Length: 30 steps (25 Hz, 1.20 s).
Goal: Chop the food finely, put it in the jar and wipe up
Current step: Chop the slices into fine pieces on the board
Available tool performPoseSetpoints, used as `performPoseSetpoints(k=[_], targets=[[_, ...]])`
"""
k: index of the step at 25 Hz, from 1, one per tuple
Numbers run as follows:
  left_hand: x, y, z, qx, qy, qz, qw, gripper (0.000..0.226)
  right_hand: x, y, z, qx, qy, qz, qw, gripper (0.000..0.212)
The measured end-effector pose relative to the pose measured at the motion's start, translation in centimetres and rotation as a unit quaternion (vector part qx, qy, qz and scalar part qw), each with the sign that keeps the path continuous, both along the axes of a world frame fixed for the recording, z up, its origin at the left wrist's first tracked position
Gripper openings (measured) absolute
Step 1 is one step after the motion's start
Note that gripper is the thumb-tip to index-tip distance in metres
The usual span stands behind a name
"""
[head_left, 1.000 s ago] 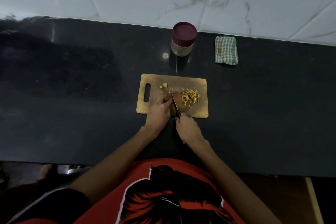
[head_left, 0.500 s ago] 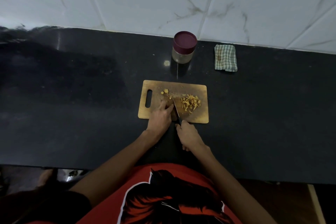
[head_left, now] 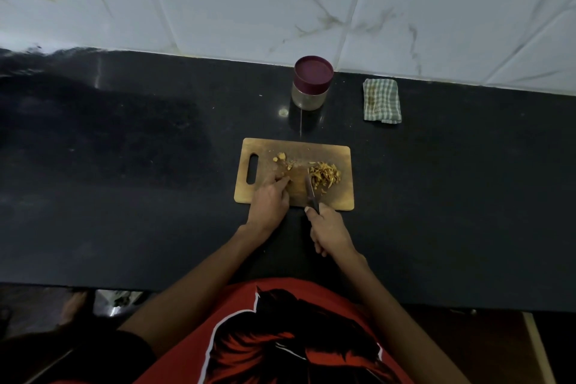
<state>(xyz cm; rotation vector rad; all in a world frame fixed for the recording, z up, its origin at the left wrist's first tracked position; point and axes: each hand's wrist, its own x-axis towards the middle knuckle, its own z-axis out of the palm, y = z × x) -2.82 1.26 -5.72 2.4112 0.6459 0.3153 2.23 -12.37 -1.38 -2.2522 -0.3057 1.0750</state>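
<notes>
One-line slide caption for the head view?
Right hand grips knife beside chopped food on cutting board; left hand rests there.

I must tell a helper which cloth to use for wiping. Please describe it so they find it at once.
Follow the black stone counter to the white tiled wall. The green-and-white checked folded cloth lies there flat, right of the maroon-lidded clear jar, apart from it. It is the only fabric on the counter.
</notes>
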Motion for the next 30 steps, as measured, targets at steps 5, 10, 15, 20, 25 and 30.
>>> performPoseSetpoints(k=[5,10,15,20,25,30], targets=[[-0.1,0.3,-0.3,-0.028,-0.017,0.013,0.999,0.031,-0.7,0.7,-0.2,-0.013,0.003,0.045,0.999,0.024],[-0.1,0.6,-0.3,-0.055,-0.037,0.013,0.998,0.029,-0.5,0.8,-0.2,-0.023,-0.004,0.051,0.998,0.024],[-0.4,1.0,0.3,-0.120,-0.068,0.098,0.986,0.017,-0.8,0.9,-0.4,-0.021,-0.010,0.066,0.998,0.024],[-0.3,1.0,0.4,-0.136,-0.064,0.112,0.982,0.016,-0.8,1.4,-0.9,-0.059,-0.043,0.105,0.992,0.025],[-0.3,0.9,0.4,-0.134,-0.057,0.108,0.984,0.015,0.0,0.3,-0.7,-0.094,-0.083,0.071,0.990,0.026],[-0.2,0.9,0.4,-0.132,-0.052,0.103,0.985,0.013,0.7,-0.9,0.1,-0.083,-0.080,0.031,0.993,0.025]])
